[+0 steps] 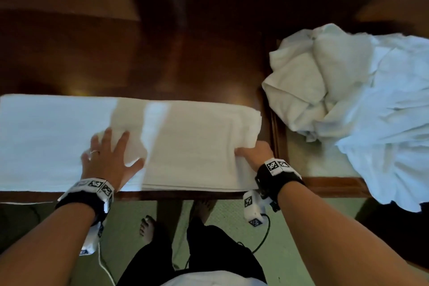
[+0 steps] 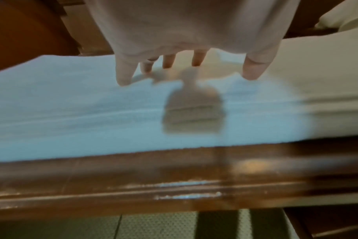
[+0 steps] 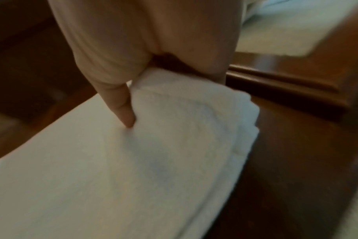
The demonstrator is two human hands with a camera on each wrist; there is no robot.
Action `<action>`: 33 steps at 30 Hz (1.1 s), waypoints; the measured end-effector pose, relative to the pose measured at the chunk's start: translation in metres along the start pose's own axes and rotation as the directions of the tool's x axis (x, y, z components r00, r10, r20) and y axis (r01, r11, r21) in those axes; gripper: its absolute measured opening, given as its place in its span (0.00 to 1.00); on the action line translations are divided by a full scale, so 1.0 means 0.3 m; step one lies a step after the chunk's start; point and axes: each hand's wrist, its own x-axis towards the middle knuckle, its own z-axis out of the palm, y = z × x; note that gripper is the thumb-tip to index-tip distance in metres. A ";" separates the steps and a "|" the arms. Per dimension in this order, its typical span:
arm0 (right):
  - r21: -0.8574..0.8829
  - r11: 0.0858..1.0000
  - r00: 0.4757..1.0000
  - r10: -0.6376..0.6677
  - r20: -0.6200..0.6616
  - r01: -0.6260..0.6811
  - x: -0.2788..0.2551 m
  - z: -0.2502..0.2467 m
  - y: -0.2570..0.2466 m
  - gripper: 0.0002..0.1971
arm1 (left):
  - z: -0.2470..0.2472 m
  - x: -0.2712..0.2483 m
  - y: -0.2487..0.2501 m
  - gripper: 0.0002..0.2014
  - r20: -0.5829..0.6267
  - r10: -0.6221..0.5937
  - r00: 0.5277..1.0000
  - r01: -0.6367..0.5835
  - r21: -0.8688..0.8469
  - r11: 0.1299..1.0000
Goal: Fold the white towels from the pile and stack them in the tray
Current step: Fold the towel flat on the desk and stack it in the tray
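Head view: towel point(image 1: 190, 146) lies flat, partly folded, along near edge of worktop point(image 1: 185, 58). Left hand point(image 1: 109, 160) spread, fingers straight, pressing towel. Right hand point(image 1: 255, 153) pinches folded right corner. Towel pile point(image 1: 348, 100) well right.

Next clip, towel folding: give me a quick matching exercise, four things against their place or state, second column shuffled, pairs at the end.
Things:
1. left hand
2. right hand
3. towel pile
4. long towel

States:
A. crumpled, unfolded, on the right
B. fingers spread flat on the towel
C. laid along the table's near edge
D. grips the folded towel end

Pairs: 1-B, 2-D, 3-A, 4-C
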 end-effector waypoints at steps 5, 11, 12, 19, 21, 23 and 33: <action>-0.271 0.917 0.925 -0.345 -0.162 0.294 0.046 -0.136 -0.241 0.17 | -0.057 -0.021 0.017 0.39 -0.010 0.056 0.998 -0.056 -0.021 0.998; -0.645 0.674 0.646 -0.679 -0.349 0.360 0.044 -0.385 -0.640 0.09 | -0.073 -0.037 -0.029 0.35 0.027 0.161 0.987 -0.163 0.097 0.982; -0.662 0.650 0.603 -0.712 -0.360 0.372 0.040 -0.404 -0.681 0.08 | -0.071 -0.045 -0.038 0.33 0.036 0.191 0.981 -0.194 0.118 0.974; -0.741 0.393 0.385 -0.902 -0.196 0.544 -0.125 -0.246 -0.738 0.12 | -0.137 -0.035 -0.054 0.28 -0.057 0.478 0.877 -0.474 0.070 0.878; -0.767 0.289 0.347 -0.933 -0.092 0.573 -0.177 -0.116 -0.665 0.16 | -0.184 0.004 -0.075 0.27 -0.095 0.470 0.877 -0.471 0.014 0.882; -0.772 0.207 0.326 -0.946 -0.001 0.601 -0.226 0.051 -0.565 0.19 | -0.240 0.038 -0.112 0.27 -0.172 0.429 0.887 -0.444 -0.063 0.894; -0.790 0.356 0.680 -0.726 0.102 0.499 -0.415 0.674 -0.112 0.27 | -0.272 0.125 -0.184 0.29 -0.082 0.829 0.554 -0.768 0.335 0.546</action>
